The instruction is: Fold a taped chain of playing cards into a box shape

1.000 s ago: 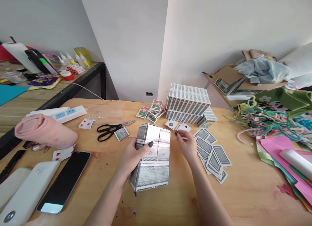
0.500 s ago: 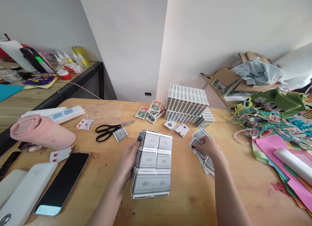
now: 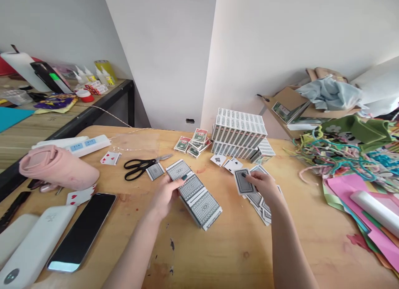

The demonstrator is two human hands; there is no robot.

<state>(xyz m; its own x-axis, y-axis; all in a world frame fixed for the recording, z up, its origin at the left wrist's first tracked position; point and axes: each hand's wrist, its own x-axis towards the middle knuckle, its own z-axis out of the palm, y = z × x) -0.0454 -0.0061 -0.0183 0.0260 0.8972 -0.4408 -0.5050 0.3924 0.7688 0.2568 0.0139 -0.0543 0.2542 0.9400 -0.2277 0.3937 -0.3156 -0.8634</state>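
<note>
My left hand [image 3: 166,193] grips a box-like block covered in patterned card backs [image 3: 197,194], thumb on top, tilted above the table. My right hand [image 3: 263,185] pinches a single playing card [image 3: 243,182], its back showing, over a loose spread of cards [image 3: 261,206]. Two face-up black-suited cards [image 3: 233,164] lie just behind. Black-handled scissors [image 3: 137,167] rest left of the block, beside a card lying back up [image 3: 155,171].
Card boxes [image 3: 238,129] are stacked at the back, with several loose packs [image 3: 197,143] beside them. A phone [image 3: 84,231], a pink roll [image 3: 59,166] and a power strip [image 3: 90,144] lie left. Yarn [image 3: 336,152] and coloured sheets [image 3: 358,197] lie right.
My left hand has turned the block, so a narrower side shows. My right hand has lifted a card off the spread and moved it slightly left.
</note>
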